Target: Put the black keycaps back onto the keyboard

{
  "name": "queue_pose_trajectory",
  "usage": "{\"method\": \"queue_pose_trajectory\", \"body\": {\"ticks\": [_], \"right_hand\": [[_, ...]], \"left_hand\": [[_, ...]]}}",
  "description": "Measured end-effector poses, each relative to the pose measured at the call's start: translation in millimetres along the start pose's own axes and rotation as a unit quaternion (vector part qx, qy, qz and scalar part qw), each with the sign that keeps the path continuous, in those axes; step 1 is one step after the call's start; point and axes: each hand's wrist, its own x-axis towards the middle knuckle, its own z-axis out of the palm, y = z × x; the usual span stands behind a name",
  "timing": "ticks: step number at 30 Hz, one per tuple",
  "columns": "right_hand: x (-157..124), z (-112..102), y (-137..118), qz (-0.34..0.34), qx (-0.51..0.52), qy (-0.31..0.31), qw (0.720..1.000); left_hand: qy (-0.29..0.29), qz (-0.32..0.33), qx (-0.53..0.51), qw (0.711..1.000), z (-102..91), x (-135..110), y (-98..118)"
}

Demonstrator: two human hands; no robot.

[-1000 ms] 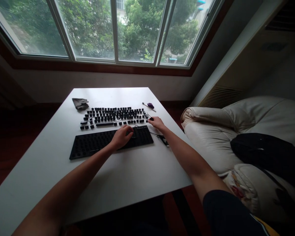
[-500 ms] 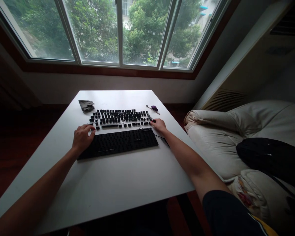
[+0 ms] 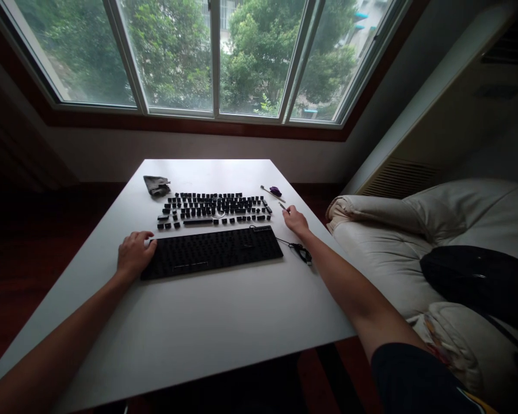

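Note:
A black keyboard (image 3: 216, 251) lies on the white table (image 3: 233, 322), its key area dark and fine detail too small to make out. Beyond it, many loose black keycaps (image 3: 220, 207) stand in rows. My left hand (image 3: 136, 253) rests at the keyboard's left end, thumb and forefinger apart near the corner, with nothing visible held. To the right of the keycaps, my right hand (image 3: 296, 221) pinches a thin, short stick-like tool (image 3: 284, 207) that points up and left. Its exact kind is too small to tell.
A grey cloth (image 3: 156, 186) lies at the far left. A thin toothbrush-like stick (image 3: 267, 191) and a purple item (image 3: 275, 191) lie at the far right. A coiled black cable (image 3: 301, 252) sits under my right forearm. A cream sofa (image 3: 371, 241) with a dark bag (image 3: 479, 276) stands right.
My right hand has moved right, off the end of the keycap rows, and the thin tool now shows in it. My left hand has drawn back left and nearer from beside the keycaps.

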Motion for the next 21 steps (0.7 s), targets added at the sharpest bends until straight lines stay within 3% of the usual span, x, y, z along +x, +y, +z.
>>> {"method": "queue_pose_trajectory", "body": {"ticks": [6, 9, 11, 14, 16, 19, 21], "right_hand": [[-1, 3, 21, -0.041, -0.147, 0.046, 0.987], [9, -10, 15, -0.043, -0.175, -0.008, 0.984], [19, -25, -7, -0.039, -0.183, -0.054, 0.981], [26, -41, -79, -0.105, -0.135, 0.002, 0.985], [19, -37, -148, -0.214, -0.047, -0.021, 0.975], [-3, -7, -258, -0.388, 0.033, -0.061, 0.919], [-18, 23, -322, -0.461, 0.044, -0.069, 0.884]], "left_hand": [[-0.071, 0.034, -0.081, 0.994, -2.3, 11, -7], [-0.092, 0.022, -0.143, 0.985, -5.8, 17, -10], [-0.091, 0.01, -0.162, 0.982, -6.6, 19, -11], [-0.078, -0.009, -0.18, 0.981, -6.8, 20, -12], [-0.07, -0.016, -0.197, 0.978, -7.5, 18, -12], [-0.058, -0.011, -0.219, 0.974, -9.6, 13, -14], [-0.055, 0.0, -0.238, 0.97, -11.3, 9, -17]]}}
